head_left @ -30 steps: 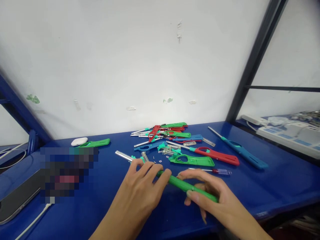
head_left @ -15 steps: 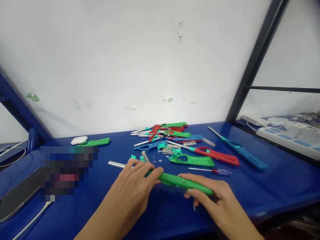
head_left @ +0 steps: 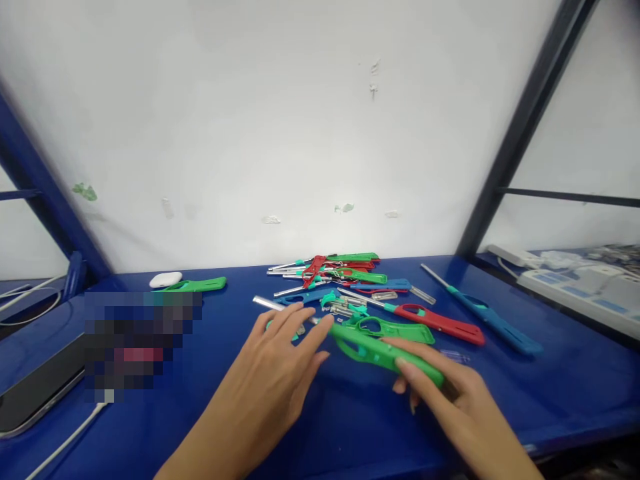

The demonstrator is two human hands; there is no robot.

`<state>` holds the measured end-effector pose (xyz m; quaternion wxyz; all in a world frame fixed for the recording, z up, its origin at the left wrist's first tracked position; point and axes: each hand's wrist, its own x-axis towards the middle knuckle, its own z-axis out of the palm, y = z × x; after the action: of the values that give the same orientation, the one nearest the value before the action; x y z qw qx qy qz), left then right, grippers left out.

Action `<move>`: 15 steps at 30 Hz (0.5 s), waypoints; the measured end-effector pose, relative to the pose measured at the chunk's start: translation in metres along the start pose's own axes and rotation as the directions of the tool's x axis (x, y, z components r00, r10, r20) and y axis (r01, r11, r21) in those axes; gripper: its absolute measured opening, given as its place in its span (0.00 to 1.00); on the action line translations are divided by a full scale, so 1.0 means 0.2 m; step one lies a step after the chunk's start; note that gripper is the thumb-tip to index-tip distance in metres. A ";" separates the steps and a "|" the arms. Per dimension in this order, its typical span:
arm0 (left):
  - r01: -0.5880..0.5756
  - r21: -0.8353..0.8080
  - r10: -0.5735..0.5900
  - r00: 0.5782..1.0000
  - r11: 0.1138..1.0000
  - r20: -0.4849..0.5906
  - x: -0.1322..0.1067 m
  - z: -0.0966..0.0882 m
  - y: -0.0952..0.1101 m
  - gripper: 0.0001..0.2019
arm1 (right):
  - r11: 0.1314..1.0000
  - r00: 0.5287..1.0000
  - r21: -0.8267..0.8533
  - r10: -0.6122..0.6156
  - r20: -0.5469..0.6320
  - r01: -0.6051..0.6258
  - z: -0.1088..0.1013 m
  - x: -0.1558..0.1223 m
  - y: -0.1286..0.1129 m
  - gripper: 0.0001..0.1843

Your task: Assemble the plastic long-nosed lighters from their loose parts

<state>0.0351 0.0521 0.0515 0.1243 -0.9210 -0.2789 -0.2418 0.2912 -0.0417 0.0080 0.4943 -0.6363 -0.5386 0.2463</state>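
Note:
My right hand (head_left: 445, 390) is closed around the handle end of a green stick lighter (head_left: 367, 345), tilted just above the blue table. The lighter's metal tube (head_left: 269, 304) points to the far left, partly hidden behind my left hand. My left hand (head_left: 285, 353) hovers over the tube with fingers spread and thumb apart from the body; whether a fingertip touches the tube I cannot tell. Behind the lighter lies an open green lighter shell (head_left: 400, 329). Small turquoise parts (head_left: 353, 310) and clear fuel tanks (head_left: 384, 296) are scattered close by.
A red lighter (head_left: 440, 323) and a blue lighter (head_left: 493, 322) lie to the right, near a screwdriver (head_left: 455, 356). More lighter pieces are heaped against the wall. At left are a green shell (head_left: 200, 285), a white case (head_left: 166, 279), a phone (head_left: 40, 380) and a cable (head_left: 70, 433).
My left hand has loosened from the green lighter, its thumb and fingers now spread. The lighter has turned, showing its trigger opening, still in my right hand. The camera view has shifted slightly.

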 end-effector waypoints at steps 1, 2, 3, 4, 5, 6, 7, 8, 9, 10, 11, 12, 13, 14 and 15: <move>0.004 -0.006 -0.004 0.999 1.000 -0.038 0.00 -0.01 0.00 0.20 | 0.999 0.997 -0.033 -0.029 -0.078 0.026 -0.06 0.00 -0.01 0.29; 0.011 -0.010 -0.011 0.997 1.000 -0.077 0.00 -0.02 -0.01 0.20 | 0.995 0.989 -0.088 -0.060 -0.136 0.048 -0.13 0.01 -0.01 0.28; 0.018 -0.010 -0.019 0.994 1.000 -0.112 0.00 -0.02 -0.02 0.21 | 0.986 0.972 -0.159 -0.082 -0.222 0.047 -0.21 0.01 -0.01 0.27; 0.027 -0.006 -0.028 0.990 1.000 -0.138 -0.01 -0.02 -0.02 0.21 | 0.973 0.945 -0.229 -0.088 -0.316 0.015 -0.30 0.01 0.00 0.27; 0.034 0.001 -0.034 0.988 0.999 -0.150 -0.01 -0.02 -0.03 0.21 | 0.964 0.896 -0.265 -0.098 -0.433 -0.023 -0.39 0.02 0.01 0.27; 0.038 0.005 -0.037 0.988 0.999 -0.149 -0.01 -0.01 -0.04 0.20 | 0.956 0.841 -0.284 -0.089 -0.533 -0.079 -0.47 0.02 0.03 0.27; 0.039 0.007 -0.037 0.990 0.999 -0.137 -0.02 0.00 -0.05 0.19 | 0.939 0.812 -0.310 -0.062 -0.580 -0.149 -0.55 0.03 0.06 0.27; 0.039 0.004 -0.039 0.993 0.999 -0.115 -0.02 0.02 -0.06 0.17 | 0.916 0.764 -0.351 -0.085 -0.640 -0.193 -0.63 0.04 0.10 0.28; 0.040 -0.001 -0.040 0.995 0.999 -0.088 -0.02 0.03 -0.07 0.16 | 0.887 0.717 -0.391 -0.105 -0.689 -0.246 -0.70 0.05 0.15 0.29; 0.045 -0.006 -0.045 0.997 0.999 -0.061 -0.03 0.05 -0.07 0.15 | 0.836 0.663 -0.445 -0.137 -0.736 -0.321 -0.76 0.07 0.21 0.29; 0.051 -0.010 -0.051 0.998 0.999 -0.036 -0.03 0.06 -0.08 0.15 | 0.772 0.663 -0.516 -0.168 -0.730 -0.372 -0.82 0.09 0.26 0.29; 0.058 -0.014 -0.058 0.998 0.998 -0.013 -0.03 0.07 -0.09 0.15 | 0.724 0.682 -0.583 -0.216 -0.699 -0.368 -0.86 0.11 0.32 0.27; 0.064 -0.017 -0.063 0.998 0.998 0.006 -0.04 0.08 -0.09 0.15 | 0.696 0.724 -0.644 -0.261 -0.638 -0.317 -0.90 0.13 0.37 0.26; 0.069 -0.020 -0.068 0.997 0.997 0.021 -0.04 0.08 -0.09 0.15 | 0.698 0.768 -0.667 -0.269 -0.581 -0.261 -0.93 0.15 0.42 0.24; 0.075 -0.021 -0.075 0.997 0.997 0.032 -0.04 0.09 -0.10 0.15 | 0.706 0.819 -0.687 -0.282 -0.499 -0.176 -0.95 0.16 0.45 0.21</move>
<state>0.0248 0.0707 0.0346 0.1004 -0.9149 -0.3125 -0.2350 0.5016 -0.0742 0.0085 0.3570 -0.8023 -0.4364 -0.1961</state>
